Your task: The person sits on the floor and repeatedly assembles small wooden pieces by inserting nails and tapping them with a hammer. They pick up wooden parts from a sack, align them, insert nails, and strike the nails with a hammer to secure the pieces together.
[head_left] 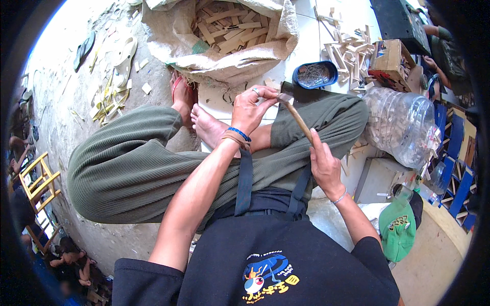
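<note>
My right hand (326, 166) is closed around the wooden handle of a small hammer (298, 120), which slants up and left over my folded leg. At its metal head is my left hand (250, 109), with thumb and fingers pinched together; what they hold, if anything, is too small to make out. Just beyond the hammer stands a blue oval container (336, 77) of thin nails (312, 75). A large woven sack (224, 66), its mouth rolled open, holds many short wood strips (235, 31) in front of my feet.
Loose wood pieces (352, 53) lie heaped beside a cardboard box (390, 61). A big clear plastic bottle (400, 125) and a green cap (398, 229) are at my right. Sandals (125, 61) and scraps lie at the left, with a yellow wooden frame (41, 178). Other people show at both edges.
</note>
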A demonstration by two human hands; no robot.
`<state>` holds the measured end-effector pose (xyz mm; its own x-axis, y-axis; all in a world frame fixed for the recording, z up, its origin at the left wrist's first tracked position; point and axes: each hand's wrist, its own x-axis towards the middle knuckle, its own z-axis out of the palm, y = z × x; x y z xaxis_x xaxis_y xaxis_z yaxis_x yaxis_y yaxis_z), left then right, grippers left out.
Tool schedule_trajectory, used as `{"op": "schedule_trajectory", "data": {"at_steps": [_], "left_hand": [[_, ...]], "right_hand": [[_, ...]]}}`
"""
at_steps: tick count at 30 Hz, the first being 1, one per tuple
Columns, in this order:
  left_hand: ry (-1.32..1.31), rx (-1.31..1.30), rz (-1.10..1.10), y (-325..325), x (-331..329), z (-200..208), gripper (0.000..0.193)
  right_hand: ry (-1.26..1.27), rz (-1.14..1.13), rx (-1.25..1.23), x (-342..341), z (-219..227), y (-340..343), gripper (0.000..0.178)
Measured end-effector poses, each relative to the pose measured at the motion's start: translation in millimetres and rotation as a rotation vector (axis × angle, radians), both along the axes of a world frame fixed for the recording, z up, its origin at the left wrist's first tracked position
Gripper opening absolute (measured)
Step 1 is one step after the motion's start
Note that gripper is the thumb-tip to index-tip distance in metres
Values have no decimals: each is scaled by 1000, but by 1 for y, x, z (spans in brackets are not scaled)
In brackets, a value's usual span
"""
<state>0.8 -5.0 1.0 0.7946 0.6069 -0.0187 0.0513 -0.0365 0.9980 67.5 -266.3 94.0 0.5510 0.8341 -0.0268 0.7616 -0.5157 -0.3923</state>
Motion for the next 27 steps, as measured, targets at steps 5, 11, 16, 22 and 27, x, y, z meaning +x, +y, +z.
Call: {"op": "schedule_trajectory", "data": {"at_steps": [5,11,16,22,27], "left_hand": [[-11,-17,6,0,0,-1,12],[41,30,-16,0,-6,5,17],[2,190,-36,2,-8,6,26],[-7,205,-53,2,-7,2,29],[71,246,-71,1,-7,-3,30]], "right_hand": [[82,-52,-25,-1,1,3,62],[248,-165,40,-2,0,11,56],[287,-202,48,-4,-3,10,54],[301,-202,62,-5,-4,8,53],[314,-199,67,-6,-4,7,54]]}}
